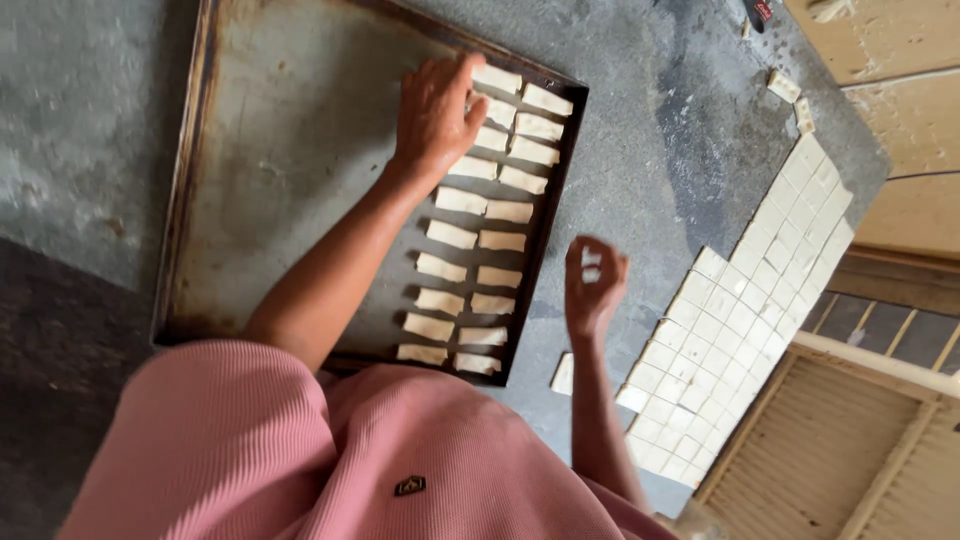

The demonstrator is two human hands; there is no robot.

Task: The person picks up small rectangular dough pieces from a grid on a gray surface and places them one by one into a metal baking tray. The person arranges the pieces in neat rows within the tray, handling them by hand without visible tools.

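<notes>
— Where are the hands?

— The left hand [435,110] lies flat, fingers spread, at the far end of the tray [260,180], fingertips touching the top dough pieces [480,215] there. It grips nothing that I can see. The right hand [593,285] hovers above the bench [640,150], between the tray and the dough sheet [745,310], its fingertips pinched together on one small piece [591,268] of dough. The two hands are well apart.

— And the rest of the dough?

— On the tray, the pieces lie in two neat columns along its right side; the left part is bare, dark metal. The sheet, scored into small rectangles, lies on the bench to the right, running slantwise. One loose rectangle [563,374] sits just beside the sheet's near end, below the right hand. Two scraps [790,95] rest past its far end.

— Anything else?

— A pink sleeve [230,440] fills the near edge. Wooden boards [890,60] and a slatted frame [840,450] stand to the right.
</notes>
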